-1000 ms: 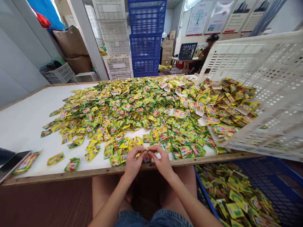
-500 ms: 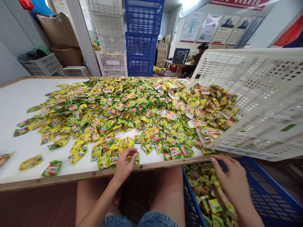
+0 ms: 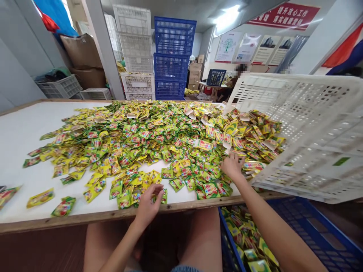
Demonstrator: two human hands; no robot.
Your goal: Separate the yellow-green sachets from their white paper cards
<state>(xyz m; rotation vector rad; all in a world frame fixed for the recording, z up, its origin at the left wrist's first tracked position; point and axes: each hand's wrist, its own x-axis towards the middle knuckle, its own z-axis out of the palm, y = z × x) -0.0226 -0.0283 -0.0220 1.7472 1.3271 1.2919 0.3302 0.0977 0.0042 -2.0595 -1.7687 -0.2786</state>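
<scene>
1. While the left hand [image 3: 149,202] is at the near edge of the surface [image 3: 21,126], its grip is half open: fingers curled, thumb apart, no packet visible between them; a green packet [image 3: 164,197] is just beside the fingertips.
2. Right hand [image 3: 232,167] reaches forward over the right part of the pile, near the mouth of the tipped white crate [image 3: 310,179]; fingers partly hidden, can't tell how far its grip is open or if it has hold of anything.
3. Small packets [image 3: 141,134], green and yellow, heaped across the middle of the surface.
4. Yellow packs [image 3: 256,132] heaped at the white crate's mouth.
5. Blue crate [image 3: 313,226] below, right, holds more packs.
</scene>
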